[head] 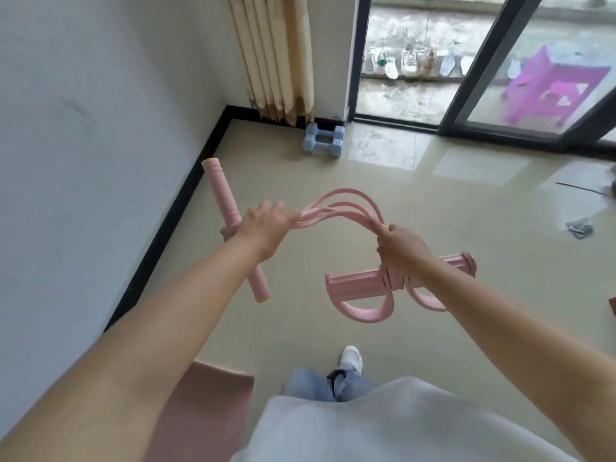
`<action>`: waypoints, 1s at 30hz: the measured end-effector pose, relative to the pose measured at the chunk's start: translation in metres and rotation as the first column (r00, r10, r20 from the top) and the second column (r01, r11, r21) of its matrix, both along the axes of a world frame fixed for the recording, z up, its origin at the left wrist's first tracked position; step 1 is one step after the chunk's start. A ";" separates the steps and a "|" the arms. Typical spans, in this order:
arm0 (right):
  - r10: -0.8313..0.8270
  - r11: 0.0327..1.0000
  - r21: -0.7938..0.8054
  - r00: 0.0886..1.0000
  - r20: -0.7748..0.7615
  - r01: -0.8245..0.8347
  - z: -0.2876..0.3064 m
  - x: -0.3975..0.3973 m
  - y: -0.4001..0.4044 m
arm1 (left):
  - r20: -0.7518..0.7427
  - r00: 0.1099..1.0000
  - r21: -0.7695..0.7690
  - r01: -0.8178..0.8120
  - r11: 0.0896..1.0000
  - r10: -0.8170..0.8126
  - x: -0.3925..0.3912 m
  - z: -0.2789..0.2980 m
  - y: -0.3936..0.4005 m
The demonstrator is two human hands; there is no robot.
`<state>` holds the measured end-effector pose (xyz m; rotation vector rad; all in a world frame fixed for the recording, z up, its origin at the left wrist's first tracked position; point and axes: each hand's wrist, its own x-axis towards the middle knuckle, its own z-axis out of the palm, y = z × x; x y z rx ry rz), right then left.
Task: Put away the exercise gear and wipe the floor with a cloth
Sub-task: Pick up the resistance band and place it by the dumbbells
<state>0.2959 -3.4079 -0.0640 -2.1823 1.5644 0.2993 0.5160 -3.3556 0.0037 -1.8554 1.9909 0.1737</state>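
Holding a pink pedal puller [340, 208] up in the air between both hands, the person stands over the tiled floor [433, 201]. Left hand [263, 228] grips the tube bundle right at the handle bar [230, 225]; that bar's long axis runs steeply, far end up toward the wall [83, 128], near end hanging below the wrist. Right hand [400, 248] grips the tubes at the other end, with the foot bar [360, 281] and its two loops hanging just below and toward the person, axis roughly crosswise. Tubes arch slack between the hands, so the two bars lie almost at right angles. My guess: next is folding the bars together, which needs one bar turned to match the other. Blue dumbbells [322, 141] sit in the corner straight ahead of both hands, nearer the left one, well apart, likely the storage spot. Pink mat [206, 405] lies below the left forearm. Crumpled grey thing [579, 227] lies on the floor out past the right hand, maybe the cloth, can't tell.
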 end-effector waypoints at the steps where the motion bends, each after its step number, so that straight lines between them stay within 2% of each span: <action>1: 0.036 0.999 0.005 0.999 0.001 -0.036 0.000 0.014 -0.024 | -0.010 1.000 0.001 0.004 1.000 -0.004 0.013 -0.002 -0.020; 5: 0.157 0.988 0.002 0.987 -0.011 -0.157 -0.007 0.071 -0.120 | -0.014 0.999 0.010 -0.049 0.999 0.049 0.077 -0.024 -0.103; 10: 0.149 0.989 -0.016 0.989 -0.012 -0.149 -0.023 0.149 -0.240 | -0.042 0.997 0.062 -0.065 0.996 0.067 0.165 -0.051 -0.215; 15: 0.113 0.994 -0.010 0.994 0.001 -0.113 -0.038 0.219 -0.348 | -0.040 0.998 0.174 0.060 0.983 -0.054 0.248 -0.072 -0.330; 18: 0.122 0.993 0.009 0.992 0.017 -0.122 -0.044 0.243 -0.395 | -0.033 0.979 0.260 0.204 0.944 -0.202 0.277 -0.085 -0.390; 22: 0.111 0.993 0.049 0.993 -0.044 -0.109 -0.061 0.259 -0.458 | -0.019 0.938 0.307 0.334 0.891 -0.345 0.306 -0.106 -0.471; 26: 0.087 0.993 0.086 0.994 -0.066 -0.081 -0.091 0.274 -0.525 | -0.003 0.919 0.325 0.374 0.868 -0.395 0.327 -0.131 -0.550; 30: 0.069 0.987 0.152 0.995 -0.068 -0.058 -0.139 0.292 -0.584 | -0.002 0.902 0.406 0.396 0.824 -0.432 0.346 -0.178 -0.618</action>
